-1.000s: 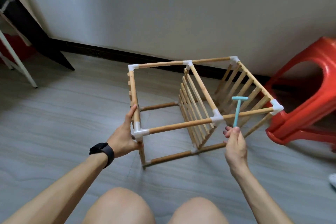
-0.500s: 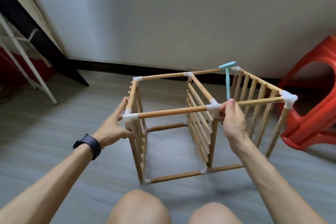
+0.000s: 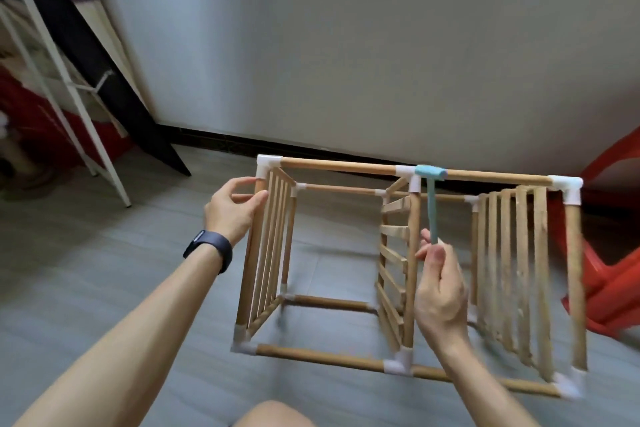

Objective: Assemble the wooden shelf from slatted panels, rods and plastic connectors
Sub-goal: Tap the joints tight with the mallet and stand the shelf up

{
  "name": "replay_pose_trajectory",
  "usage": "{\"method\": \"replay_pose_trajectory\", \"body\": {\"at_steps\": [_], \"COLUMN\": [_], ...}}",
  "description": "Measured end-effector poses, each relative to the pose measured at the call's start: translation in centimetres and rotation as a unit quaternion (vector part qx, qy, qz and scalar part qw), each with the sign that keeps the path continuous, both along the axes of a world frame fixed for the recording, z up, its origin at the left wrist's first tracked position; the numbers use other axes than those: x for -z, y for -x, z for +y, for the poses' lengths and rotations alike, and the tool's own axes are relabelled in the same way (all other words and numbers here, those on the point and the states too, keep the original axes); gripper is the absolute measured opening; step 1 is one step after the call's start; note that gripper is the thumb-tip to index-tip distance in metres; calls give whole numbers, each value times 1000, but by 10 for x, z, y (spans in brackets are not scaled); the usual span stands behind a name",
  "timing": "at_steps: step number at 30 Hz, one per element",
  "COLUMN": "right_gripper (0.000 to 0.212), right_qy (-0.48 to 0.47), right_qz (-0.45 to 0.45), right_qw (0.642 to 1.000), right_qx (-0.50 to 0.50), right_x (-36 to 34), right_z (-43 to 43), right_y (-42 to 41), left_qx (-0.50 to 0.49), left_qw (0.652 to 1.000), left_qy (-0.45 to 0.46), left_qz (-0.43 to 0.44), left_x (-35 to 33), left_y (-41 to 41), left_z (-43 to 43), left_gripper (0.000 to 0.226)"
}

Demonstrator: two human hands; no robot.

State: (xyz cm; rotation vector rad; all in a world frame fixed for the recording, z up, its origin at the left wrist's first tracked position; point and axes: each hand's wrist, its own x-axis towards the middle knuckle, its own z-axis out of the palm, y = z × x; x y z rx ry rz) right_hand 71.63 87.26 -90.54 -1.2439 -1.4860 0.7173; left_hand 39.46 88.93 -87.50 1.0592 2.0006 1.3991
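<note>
The wooden shelf frame (image 3: 332, 359) stands on the grey floor, built of round rods, three slatted panels and white plastic corner connectors (image 3: 564, 189). My left hand (image 3: 232, 208) grips the upper end of the left slatted panel (image 3: 268, 250) near its top corner. My right hand (image 3: 440, 291) holds the handle of a small light-blue plastic mallet (image 3: 430, 198). The mallet head sits against the white connector (image 3: 408, 177) in the middle of the top front rod. The picture is blurred by motion.
A red plastic stool (image 3: 613, 253) stands close to the shelf's right side. A white metal rack (image 3: 69, 87) and a dark leaning board (image 3: 114, 73) are at the left. The wall with a dark skirting (image 3: 221, 142) runs behind. My knee (image 3: 273, 414) shows at the bottom edge.
The shelf has tipped upright toward me, so its open front faces me. My left hand moved to the top of the left panel. The mallet rose to the top middle connector.
</note>
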Motion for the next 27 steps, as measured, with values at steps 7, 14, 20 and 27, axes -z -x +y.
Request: {"method": "replay_pose_trajectory", "body": {"at_steps": [7, 14, 20, 27], "right_gripper": [47, 53, 52, 42], "right_qy": [6, -83, -92, -39], "right_qz": [-216, -365, -392, -239], "right_qw": [976, 927, 915, 970], "right_qx": [-41, -7, -6, 24], "right_x": [68, 59, 64, 33], "right_z": [-14, 30, 37, 17], "right_y": [-10, -1, -3, -24], "left_qx": [61, 121, 143, 253], "left_qw": [967, 905, 886, 813], "left_qy": [107, 215, 252, 301], "left_qz": [222, 348, 363, 430], "left_x": [40, 79, 76, 39], "left_y": [-37, -46, -52, -72], "left_z": [17, -14, -26, -20], "left_gripper": [75, 77, 65, 76]}}
